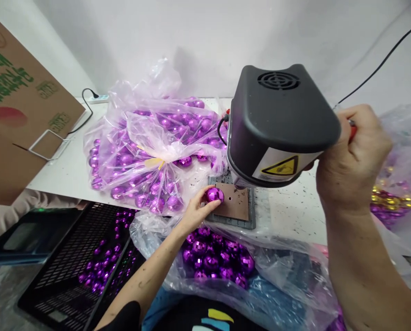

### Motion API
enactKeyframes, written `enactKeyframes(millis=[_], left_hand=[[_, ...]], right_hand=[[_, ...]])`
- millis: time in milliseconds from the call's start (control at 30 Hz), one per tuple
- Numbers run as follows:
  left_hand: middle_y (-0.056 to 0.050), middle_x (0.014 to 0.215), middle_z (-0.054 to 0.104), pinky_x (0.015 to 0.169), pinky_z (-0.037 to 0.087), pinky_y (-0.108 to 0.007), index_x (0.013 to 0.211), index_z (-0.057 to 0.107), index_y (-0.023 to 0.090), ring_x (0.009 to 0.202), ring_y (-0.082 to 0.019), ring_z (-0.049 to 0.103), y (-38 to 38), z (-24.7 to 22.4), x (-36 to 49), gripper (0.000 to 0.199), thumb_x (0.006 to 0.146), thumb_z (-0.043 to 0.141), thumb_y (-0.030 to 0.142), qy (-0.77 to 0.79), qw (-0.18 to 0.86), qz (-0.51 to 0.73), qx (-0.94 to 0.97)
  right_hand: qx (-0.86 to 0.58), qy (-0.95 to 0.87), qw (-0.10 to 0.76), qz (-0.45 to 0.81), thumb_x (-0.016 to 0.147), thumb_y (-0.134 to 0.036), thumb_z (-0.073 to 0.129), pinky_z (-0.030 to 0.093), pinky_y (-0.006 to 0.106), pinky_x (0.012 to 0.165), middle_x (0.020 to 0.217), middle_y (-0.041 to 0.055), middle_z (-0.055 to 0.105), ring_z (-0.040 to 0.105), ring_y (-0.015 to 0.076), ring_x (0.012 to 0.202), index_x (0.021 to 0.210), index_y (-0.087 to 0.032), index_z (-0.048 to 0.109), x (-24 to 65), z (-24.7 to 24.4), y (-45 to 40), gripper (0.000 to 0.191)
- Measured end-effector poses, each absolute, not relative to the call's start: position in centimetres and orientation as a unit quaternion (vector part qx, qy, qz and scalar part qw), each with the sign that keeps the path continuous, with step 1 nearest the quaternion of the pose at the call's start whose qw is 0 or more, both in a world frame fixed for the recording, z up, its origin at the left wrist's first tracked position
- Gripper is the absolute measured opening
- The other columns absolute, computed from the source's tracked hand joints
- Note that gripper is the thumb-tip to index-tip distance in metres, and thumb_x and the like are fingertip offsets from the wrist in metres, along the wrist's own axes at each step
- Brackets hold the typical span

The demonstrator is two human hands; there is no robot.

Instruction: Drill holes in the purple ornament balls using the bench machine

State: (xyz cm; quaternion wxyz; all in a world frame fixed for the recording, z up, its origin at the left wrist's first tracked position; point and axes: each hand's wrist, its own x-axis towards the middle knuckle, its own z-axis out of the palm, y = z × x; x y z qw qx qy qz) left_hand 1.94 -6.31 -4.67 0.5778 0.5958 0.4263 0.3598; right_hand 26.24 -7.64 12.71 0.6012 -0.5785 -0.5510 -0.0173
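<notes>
Between the thumb and fingers of my left hand [196,209] is a shiny purple faceted ball [214,195]. It is at the left side of a brown plate [238,210] with a small hole, on a grey base [252,223]. Above the plate looms a black machine head [281,115] with a round vent and a yellow warning label. My right hand [359,147] is closed at the machine's right side around a handle, of which only a red bit [353,130] shows. Near my lap, an open clear bag [277,257] holds many purple balls [212,262].
Tied clear bags [122,124] of purple balls lie on the white table [288,216], strewn with dark scraps. A cardboard box [19,110] stands left, above a black crate [57,271] with purple balls. Another bag [398,138] is at the right. A person's sleeve [15,211] shows left.
</notes>
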Motion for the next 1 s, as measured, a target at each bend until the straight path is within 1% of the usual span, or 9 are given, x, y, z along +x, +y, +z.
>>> enactKeyframes(millis=[133,200,233,300,400,533,700,900,1000], left_hand=[[-0.008,0.123,0.07,0.084,0.055,-0.035,0.129,0.064,0.022,0.111,-0.026,0.065,-5.3,-5.0,1.8,0.053,0.087,0.066,0.055,0.413,0.637,0.337,0.557],[-0.007,0.121,0.071,0.081,0.056,-0.035,0.129,0.064,0.023,0.108,-0.026,0.066,-5.1,-4.8,1.9,0.052,0.089,0.063,0.056,0.404,0.648,0.315,0.563],[-0.007,0.121,0.071,0.083,0.056,-0.035,0.129,0.063,0.023,0.109,-0.026,0.066,-5.0,-4.7,2.1,0.05,0.091,0.061,0.055,0.4,0.641,0.309,0.577],[-0.006,0.125,0.07,0.093,0.054,-0.037,0.131,0.061,0.023,0.114,-0.025,0.064,-5.1,-4.3,2.5,0.047,0.094,0.058,0.051,0.394,0.603,0.303,0.624],[-0.008,0.129,0.066,0.107,0.047,-0.042,0.133,0.056,0.021,0.119,-0.025,0.061,-5.5,-3.6,3.5,0.043,0.096,0.057,0.044,0.385,0.514,0.285,0.712],[-0.013,0.127,0.064,0.105,0.047,-0.045,0.133,0.051,0.018,0.117,-0.027,0.06,-5.7,-3.1,4.9,0.04,0.099,0.055,0.037,0.374,0.421,0.254,0.787],[-0.013,0.124,0.063,0.1,0.049,-0.044,0.127,0.053,0.018,0.114,-0.028,0.06,-6.0,-3.3,6.2,0.038,0.094,0.063,0.033,0.372,0.317,0.24,0.838],[-0.008,0.115,0.066,0.098,0.046,-0.043,0.118,0.06,0.021,0.11,-0.028,0.061,-6.4,-5.0,7.6,0.037,0.086,0.074,0.035,0.432,0.281,0.294,0.805],[-0.008,0.116,0.068,0.103,0.043,-0.045,0.114,0.06,0.021,0.112,-0.027,0.059,-6.4,-6.0,8.0,0.039,0.082,0.079,0.033,0.437,0.288,0.326,0.787]], right_hand=[[-0.575,-0.553,0.603,-0.019,0.091,-0.071,0.048,0.029,0.019,0.036,0.049,-0.0063,0.042,0.044,0.0065,0.037,0.081,-0.017,0.049,26.4,12.6,-7.6,0.055],[-0.579,-0.553,0.599,-0.011,0.09,-0.072,0.047,0.03,0.02,0.037,0.05,-0.0063,0.042,0.045,0.007,0.038,0.082,-0.017,0.049,26.6,12.5,-7.7,0.055],[-0.581,-0.552,0.598,-0.006,0.09,-0.072,0.047,0.03,0.019,0.037,0.05,-0.0064,0.042,0.046,0.0071,0.038,0.083,-0.017,0.048,26.6,12.5,-7.7,0.055],[-0.58,-0.554,0.597,0.003,0.091,-0.071,0.047,0.029,0.019,0.036,0.05,-0.0065,0.043,0.046,0.0071,0.038,0.083,-0.017,0.048,26.6,12.5,-7.8,0.054],[-0.573,-0.557,0.601,0.014,0.091,-0.069,0.048,0.029,0.019,0.035,0.05,-0.0071,0.044,0.046,0.0066,0.038,0.083,-0.018,0.046,26.6,12.6,-7.9,0.052],[-0.575,-0.552,0.603,0.035,0.092,-0.066,0.05,0.031,0.019,0.035,0.05,-0.0077,0.044,0.047,0.0072,0.038,0.085,-0.018,0.048,26.5,12.7,-8.0,0.048],[-0.576,-0.554,0.599,0.044,0.092,-0.066,0.05,0.031,0.02,0.036,0.048,-0.0077,0.043,0.045,0.0081,0.037,0.085,-0.019,0.048,26.6,12.7,-8.1,0.048],[-0.581,-0.555,0.594,0.042,0.092,-0.065,0.05,0.033,0.021,0.036,0.05,-0.0076,0.044,0.045,0.0084,0.038,0.086,-0.019,0.049,26.6,12.8,-8.2,0.046],[-0.583,-0.558,0.589,0.047,0.091,-0.065,0.051,0.032,0.02,0.036,0.05,-0.0076,0.044,0.045,0.0077,0.037,0.085,-0.019,0.05,26.7,13.0,-8.2,0.047]])
